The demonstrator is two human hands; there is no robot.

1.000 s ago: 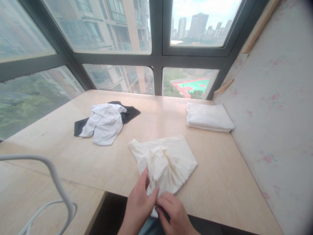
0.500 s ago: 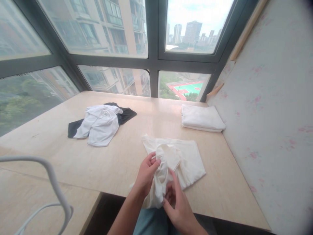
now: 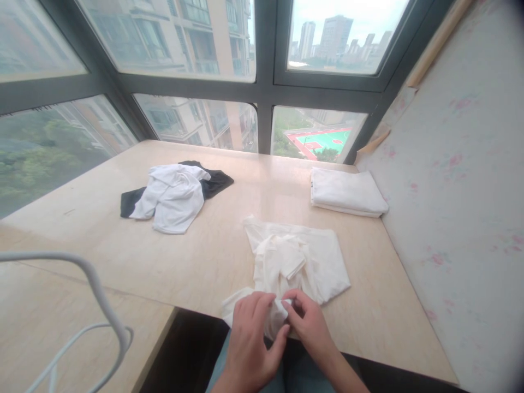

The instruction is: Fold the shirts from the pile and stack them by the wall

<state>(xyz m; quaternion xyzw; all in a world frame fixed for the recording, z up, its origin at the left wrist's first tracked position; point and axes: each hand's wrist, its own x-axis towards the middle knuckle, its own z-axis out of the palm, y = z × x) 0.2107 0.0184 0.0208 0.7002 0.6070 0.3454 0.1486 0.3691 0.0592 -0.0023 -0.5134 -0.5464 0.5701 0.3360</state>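
A crumpled cream-white garment (image 3: 323, 262) lies at the table's front edge, its near part bunched and hanging a little over the edge. My left hand (image 3: 254, 341) is curled over this bunched part from the left, with fabric between thumb and fingers. From the right, my right hand (image 3: 310, 323) pinches a bit of the same cloth between thumb and fingertips, close to the left fingers. Folds hide the garment's exact kind.
A white garment (image 3: 176, 191) lies over a black one (image 3: 221, 183) at the back left. Folded white cloth (image 3: 347, 191) rests by the papered wall (image 3: 458, 207) at right. A grey-white tube (image 3: 96, 284) curves in at lower left. Windows border the wooden tabletop (image 3: 196, 267).
Both hands have moved down toward the front edge along the cream-white garment. My left hand has let go of its upper part, and my right fingers have closed into a pinch.
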